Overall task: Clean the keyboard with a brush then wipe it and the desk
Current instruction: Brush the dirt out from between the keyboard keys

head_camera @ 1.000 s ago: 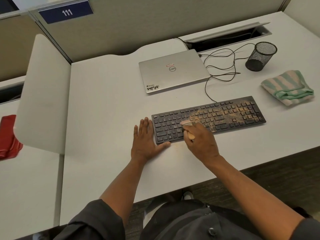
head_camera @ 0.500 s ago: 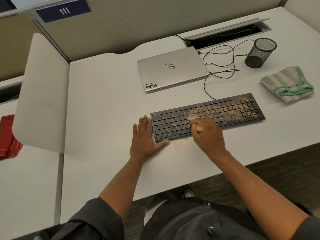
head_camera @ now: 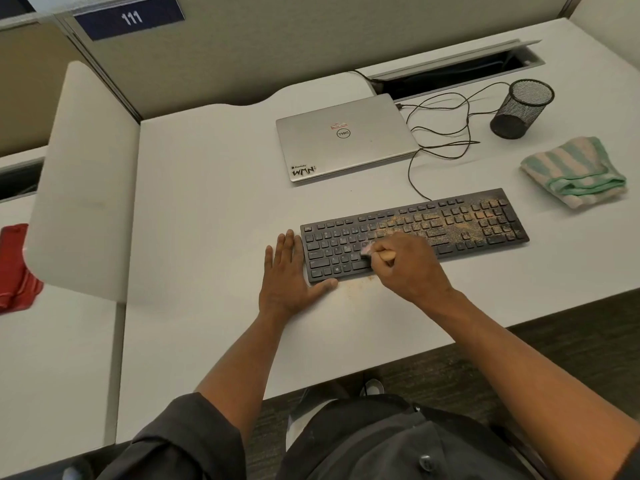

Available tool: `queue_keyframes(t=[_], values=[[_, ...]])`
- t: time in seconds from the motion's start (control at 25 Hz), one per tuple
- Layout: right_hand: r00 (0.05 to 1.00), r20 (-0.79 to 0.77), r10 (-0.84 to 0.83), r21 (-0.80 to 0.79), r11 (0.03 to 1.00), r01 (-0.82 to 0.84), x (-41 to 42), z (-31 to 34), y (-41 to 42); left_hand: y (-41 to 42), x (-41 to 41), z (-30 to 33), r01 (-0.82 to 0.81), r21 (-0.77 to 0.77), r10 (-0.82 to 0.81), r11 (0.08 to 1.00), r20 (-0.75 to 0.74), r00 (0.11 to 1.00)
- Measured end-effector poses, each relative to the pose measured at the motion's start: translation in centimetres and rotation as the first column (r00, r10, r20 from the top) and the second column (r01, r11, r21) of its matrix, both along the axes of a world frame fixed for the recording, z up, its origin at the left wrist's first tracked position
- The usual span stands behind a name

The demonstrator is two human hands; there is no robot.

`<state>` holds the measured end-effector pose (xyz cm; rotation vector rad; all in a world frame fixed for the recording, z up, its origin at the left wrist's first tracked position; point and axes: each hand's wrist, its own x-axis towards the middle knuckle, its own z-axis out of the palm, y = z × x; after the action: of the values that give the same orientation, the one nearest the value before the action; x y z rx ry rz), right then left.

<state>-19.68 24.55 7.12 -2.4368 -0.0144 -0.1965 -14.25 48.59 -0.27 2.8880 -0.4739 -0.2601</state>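
My right hand (head_camera: pixel 412 268), centre of frame, has its fingers curled tight round the wooden handle of a small brush (head_camera: pixel 375 252); the blurred bristle end sits on the keys in the left-middle part of the flat black keyboard (head_camera: pixel 415 233). My left hand (head_camera: pixel 289 278) lies flat on the white desk (head_camera: pixel 207 220), fingers straight and close together, pressed against the keyboard's left end, thumb tucked along its front left corner.

The keyboard lies a bit right of frame centre, angled, with brown dust thick over its right half. A little brown dust lies on the desk just in front of the keyboard, by my right hand.

Behind the keyboard, upper centre, a closed silver laptop (head_camera: pixel 346 136). A thin black cable (head_camera: pixel 440 126) loops between laptop and keyboard. Upper right, a black mesh pen cup (head_camera: pixel 523 109), tilted. Right edge, a folded green-and-cream striped cloth (head_camera: pixel 575 171), well apart from the keyboard. Far left edge, a red fabric item (head_camera: pixel 15 268) on the neighbouring desk.
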Motion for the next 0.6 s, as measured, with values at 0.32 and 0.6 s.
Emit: queue_keyframes(t=[0.32,0.6], values=[[0.995,-0.042,0.094,-0.066,0.993,-0.096,0.9,0.4,-0.8,0.0,0.1,0.0,-0.003,0.006,0.003,1.000,-0.005,1.000],[0.993,0.041,0.111,-0.113,0.988,-0.106,-0.6,-1.7,1.8,0.1,-0.1,0.0,-0.001,-0.004,0.001,1.000,0.008,1.000]])
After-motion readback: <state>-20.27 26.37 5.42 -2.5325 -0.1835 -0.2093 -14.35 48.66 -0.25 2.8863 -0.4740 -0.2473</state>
